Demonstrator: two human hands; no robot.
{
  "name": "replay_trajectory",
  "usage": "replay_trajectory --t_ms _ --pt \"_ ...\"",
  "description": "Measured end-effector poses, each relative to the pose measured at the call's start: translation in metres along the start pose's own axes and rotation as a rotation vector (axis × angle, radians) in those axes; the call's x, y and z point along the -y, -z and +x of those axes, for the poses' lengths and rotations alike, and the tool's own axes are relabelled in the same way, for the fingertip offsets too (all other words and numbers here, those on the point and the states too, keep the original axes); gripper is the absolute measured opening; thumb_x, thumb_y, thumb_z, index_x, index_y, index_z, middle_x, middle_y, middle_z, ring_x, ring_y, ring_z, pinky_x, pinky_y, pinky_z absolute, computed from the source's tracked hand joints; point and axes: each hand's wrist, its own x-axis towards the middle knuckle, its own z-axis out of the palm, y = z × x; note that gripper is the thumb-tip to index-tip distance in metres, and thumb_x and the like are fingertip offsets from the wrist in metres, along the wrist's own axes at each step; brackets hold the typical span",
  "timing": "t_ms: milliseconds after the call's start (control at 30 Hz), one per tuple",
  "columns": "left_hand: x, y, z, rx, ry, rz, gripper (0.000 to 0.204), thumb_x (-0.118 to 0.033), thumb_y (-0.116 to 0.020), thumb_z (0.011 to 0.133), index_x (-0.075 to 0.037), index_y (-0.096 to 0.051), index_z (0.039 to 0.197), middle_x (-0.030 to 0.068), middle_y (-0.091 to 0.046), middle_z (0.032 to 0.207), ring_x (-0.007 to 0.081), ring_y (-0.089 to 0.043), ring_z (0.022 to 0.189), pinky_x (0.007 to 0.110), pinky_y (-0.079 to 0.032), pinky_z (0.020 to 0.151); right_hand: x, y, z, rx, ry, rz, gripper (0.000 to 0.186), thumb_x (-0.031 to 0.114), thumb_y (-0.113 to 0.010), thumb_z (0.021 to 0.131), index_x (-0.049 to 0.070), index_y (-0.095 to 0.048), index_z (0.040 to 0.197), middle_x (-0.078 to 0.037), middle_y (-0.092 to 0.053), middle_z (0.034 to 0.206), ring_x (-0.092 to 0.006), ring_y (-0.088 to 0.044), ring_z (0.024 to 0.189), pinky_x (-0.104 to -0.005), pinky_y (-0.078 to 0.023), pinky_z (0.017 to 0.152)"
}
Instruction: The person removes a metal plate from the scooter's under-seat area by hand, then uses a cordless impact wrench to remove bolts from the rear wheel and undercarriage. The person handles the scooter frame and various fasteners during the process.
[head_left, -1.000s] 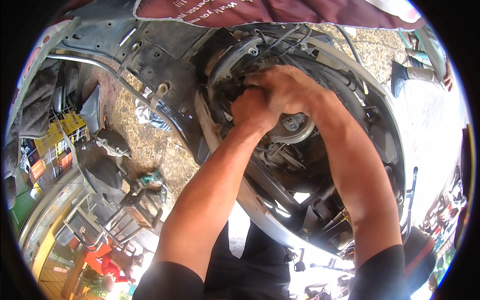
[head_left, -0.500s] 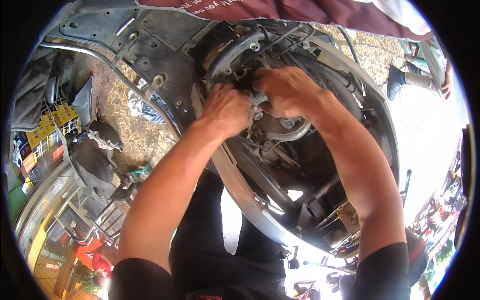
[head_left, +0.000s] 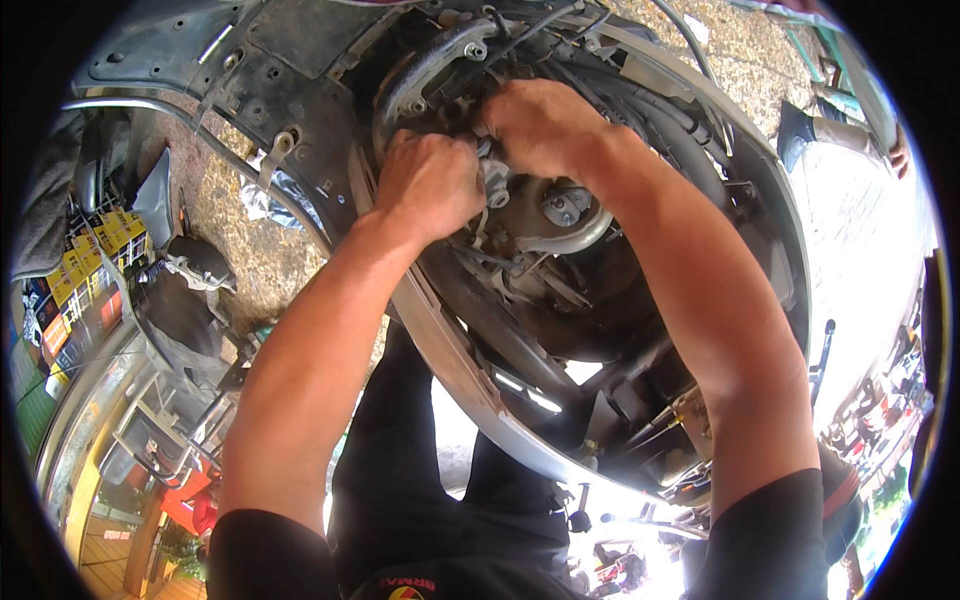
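A partly stripped vehicle, with dark cables, hoses and a pale curved metal rail (head_left: pixel 430 330) along its near side, lies under my hands. My left hand (head_left: pixel 428 180) is curled beside a small silvery metal fitting (head_left: pixel 497 185), its fingertips hidden. My right hand (head_left: pixel 530 125) reaches in just right of it, fingers bent down around something dark that I cannot make out. Below them sit a round metal part (head_left: pixel 563 205) and a curved tube (head_left: pixel 555 240).
A dark panel (head_left: pixel 290 60) with holes spans the upper left. Crumpled cloth (head_left: pixel 265 195), stacked yellow boxes (head_left: pixel 90 260) and a metal rack (head_left: pixel 160 440) are at left. At right another person's shoe (head_left: pixel 795 130) and hand (head_left: pixel 897 158) show at the rim.
My hands, overlapped a second ago, have separated, the left shifting leftward, uncovering the metal fitting between them. The vehicle and my hands now appear higher in the picture.
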Motion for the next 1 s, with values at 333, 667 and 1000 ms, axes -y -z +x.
replay_trajectory --t_ms 333,667,1000 --pt "0.001 0.000 0.002 0.001 -0.031 0.033 0.013 -0.014 -0.065 0.077 -0.001 -0.068 0.080 0.0210 -0.068 0.077 0.0388 -0.066 0.080 0.048 -0.046 0.082 -0.006 -0.006 0.002 -0.008 -0.032 0.090 0.030 0.007 -0.062 0.074 0.012 -0.070 0.103 -0.015 -0.068 0.100 -0.0344 -0.063 0.101 -0.0419 -0.052 0.085" --pt "-0.009 0.001 -0.003 -0.026 -0.112 0.096 0.013 -0.011 -0.062 0.074 -0.004 -0.070 0.080 0.0181 -0.070 0.077 0.0330 -0.068 0.080 0.042 -0.043 0.086 -0.009 -0.010 -0.012 -0.008 -0.001 0.126 0.031 0.005 -0.067 0.070 0.006 -0.069 0.100 -0.015 -0.067 0.103 -0.0362 -0.061 0.103 -0.0420 -0.051 0.086" --pt "-0.016 0.001 -0.009 0.008 -0.161 0.125 0.009 -0.012 -0.065 0.072 -0.006 -0.072 0.076 0.0138 -0.069 0.077 0.0305 -0.067 0.080 0.041 -0.042 0.084 -0.008 -0.019 -0.024 -0.064 0.030 0.176 0.030 0.004 -0.064 0.069 0.006 -0.069 0.098 -0.014 -0.064 0.103 -0.0361 -0.062 0.100 -0.0416 -0.052 0.084"
